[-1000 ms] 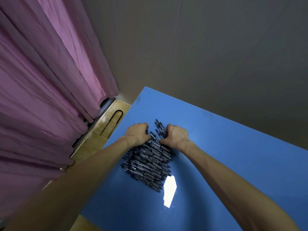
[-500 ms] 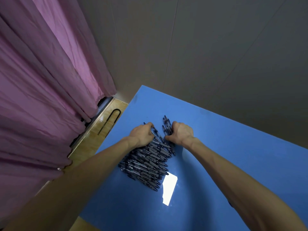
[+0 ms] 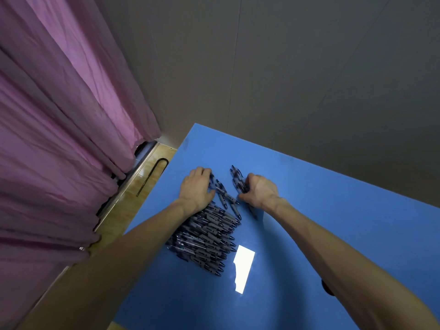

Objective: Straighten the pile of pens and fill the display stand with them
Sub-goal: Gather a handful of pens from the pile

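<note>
Setting: grey panelled wall (image 3: 297, 79); pink curtain (image 3: 59, 127) at left; strip of wooden floor (image 3: 140, 186) below it, bearing a black U-shaped metal piece (image 3: 154, 172).

Table (image 3: 333, 222): blue top, with one bright patch of reflected light (image 3: 242, 267).

Pile of pens (image 3: 204, 236): dark barrels, lying on the table near its left edge, mostly parallel in rows; a few loose pens (image 3: 226, 198) lie askew at the far end.

Left hand (image 3: 197, 186): palm down on the far left end of the pile, fingers curled over some pens there.

Right hand (image 3: 259, 190): grip closed round a small bundle of pens (image 3: 238, 181), held just right of the pile, apart from the left hand.
</note>
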